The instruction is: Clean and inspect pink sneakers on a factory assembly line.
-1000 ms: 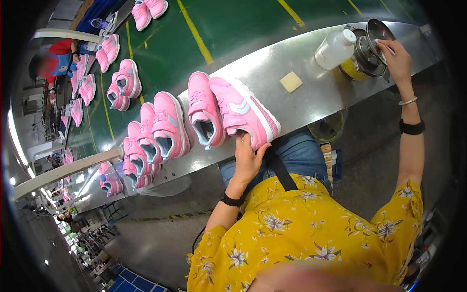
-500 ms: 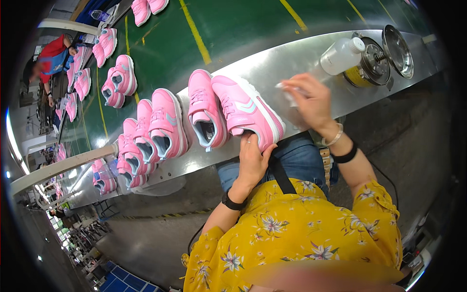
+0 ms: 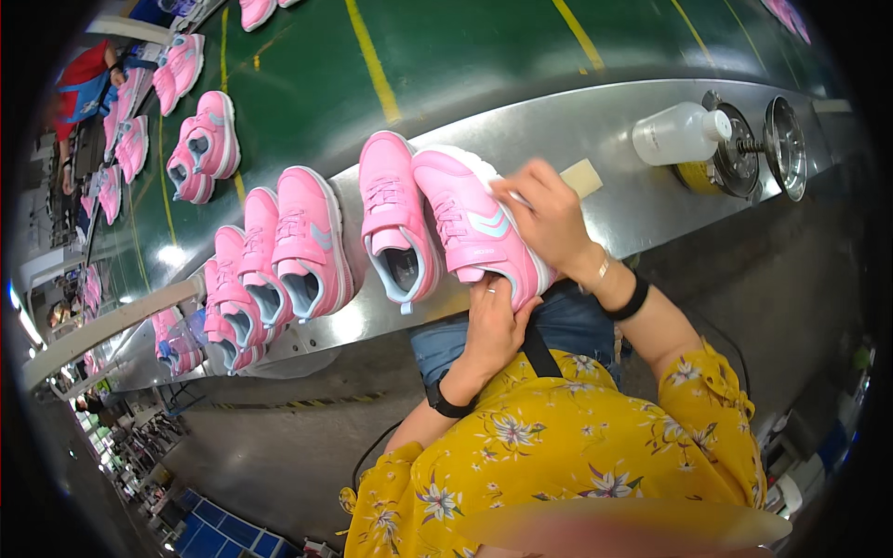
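Observation:
My left hand [image 3: 498,327] grips a pink sneaker [image 3: 468,206] by its heel, fingers inside the opening and thumb on the outside. That sneaker has a white sole and pale blue stripes, and it lies tilted on the metal ledge. At its side, near the sole edge by the toe, my right hand [image 3: 549,216] is closed in a pinch, slightly blurred. A bit of white material shows at its fingertips, too small to name. Just left of the held shoe stands another pink sneaker [image 3: 398,223], upright, toe pointing away.
A beige block [image 3: 581,177] lies on the metal ledge [image 3: 609,219]. Further right are a white plastic bottle [image 3: 682,135] and a round metal container [image 3: 735,149] with its lid tipped up. More pink sneakers [image 3: 312,242] line the left. Beyond runs a green conveyor belt [image 3: 465,56]; a person works far left.
My right hand has moved left from over the ledge onto the shoe's side, uncovering the beige block. The left hand keeps its hold. The view has shifted slightly.

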A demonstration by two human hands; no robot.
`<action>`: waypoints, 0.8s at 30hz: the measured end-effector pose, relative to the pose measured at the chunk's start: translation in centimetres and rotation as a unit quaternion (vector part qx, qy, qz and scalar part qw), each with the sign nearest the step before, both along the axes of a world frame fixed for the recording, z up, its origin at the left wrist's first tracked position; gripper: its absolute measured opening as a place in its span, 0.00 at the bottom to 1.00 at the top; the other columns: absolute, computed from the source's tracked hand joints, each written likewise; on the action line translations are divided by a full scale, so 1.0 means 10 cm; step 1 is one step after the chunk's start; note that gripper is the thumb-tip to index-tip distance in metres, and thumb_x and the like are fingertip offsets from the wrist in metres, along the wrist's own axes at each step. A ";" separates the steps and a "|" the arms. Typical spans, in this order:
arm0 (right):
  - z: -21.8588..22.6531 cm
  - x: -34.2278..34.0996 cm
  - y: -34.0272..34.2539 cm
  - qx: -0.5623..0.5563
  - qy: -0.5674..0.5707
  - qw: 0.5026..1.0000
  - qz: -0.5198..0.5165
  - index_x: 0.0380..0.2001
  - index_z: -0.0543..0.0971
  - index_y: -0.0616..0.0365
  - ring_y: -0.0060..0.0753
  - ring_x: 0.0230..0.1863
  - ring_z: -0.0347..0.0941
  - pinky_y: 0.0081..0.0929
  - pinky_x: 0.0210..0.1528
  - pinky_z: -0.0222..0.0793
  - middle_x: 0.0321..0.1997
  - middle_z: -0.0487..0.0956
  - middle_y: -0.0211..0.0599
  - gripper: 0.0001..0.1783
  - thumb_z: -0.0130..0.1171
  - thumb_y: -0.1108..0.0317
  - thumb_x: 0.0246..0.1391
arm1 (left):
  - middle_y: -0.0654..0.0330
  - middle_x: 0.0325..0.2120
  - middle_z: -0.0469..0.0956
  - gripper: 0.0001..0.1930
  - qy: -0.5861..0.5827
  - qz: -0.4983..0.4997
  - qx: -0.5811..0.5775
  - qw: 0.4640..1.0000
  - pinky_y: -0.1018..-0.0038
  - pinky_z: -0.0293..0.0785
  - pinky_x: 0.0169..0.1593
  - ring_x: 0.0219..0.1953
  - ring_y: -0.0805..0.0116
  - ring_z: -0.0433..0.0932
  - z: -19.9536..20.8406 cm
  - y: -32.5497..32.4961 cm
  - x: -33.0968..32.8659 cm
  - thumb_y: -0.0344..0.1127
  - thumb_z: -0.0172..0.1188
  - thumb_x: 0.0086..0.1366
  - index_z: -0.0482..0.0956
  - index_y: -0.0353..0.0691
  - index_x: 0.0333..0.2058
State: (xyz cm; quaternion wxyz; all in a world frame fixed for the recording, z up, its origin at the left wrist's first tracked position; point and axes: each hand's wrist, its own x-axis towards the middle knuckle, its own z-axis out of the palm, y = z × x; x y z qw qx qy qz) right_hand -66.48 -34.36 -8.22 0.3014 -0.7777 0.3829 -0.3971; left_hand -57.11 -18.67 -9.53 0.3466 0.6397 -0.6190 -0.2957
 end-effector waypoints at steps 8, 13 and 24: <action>0.02 0.01 -0.05 -0.026 0.013 0.999 0.041 0.34 0.84 0.59 0.40 0.29 0.73 0.31 0.31 0.69 0.30 0.73 0.38 0.05 0.66 0.76 0.51 | 0.36 0.44 0.73 0.25 0.011 -0.008 -0.026 1.000 0.51 0.64 0.54 0.49 0.33 0.67 -0.01 -0.02 0.03 0.31 0.71 0.56 0.71 0.26 0.49; 0.06 0.06 -0.16 -0.010 0.014 0.999 0.029 0.32 0.82 0.58 0.42 0.30 0.74 0.33 0.32 0.71 0.31 0.73 0.38 0.04 0.65 0.74 0.51 | 0.36 0.46 0.73 0.25 0.017 -0.014 -0.012 1.000 0.50 0.64 0.54 0.50 0.33 0.67 0.02 -0.04 0.02 0.31 0.71 0.56 0.70 0.26 0.49; 0.06 -0.53 0.20 0.048 0.040 0.996 0.069 0.33 0.82 0.58 0.43 0.31 0.75 0.32 0.32 0.72 0.31 0.73 0.38 0.05 0.65 0.76 0.51 | 0.33 0.49 0.69 0.28 -0.006 0.004 -0.016 1.000 0.50 0.65 0.55 0.51 0.31 0.66 -0.01 -0.04 -0.03 0.32 0.72 0.56 0.68 0.25 0.50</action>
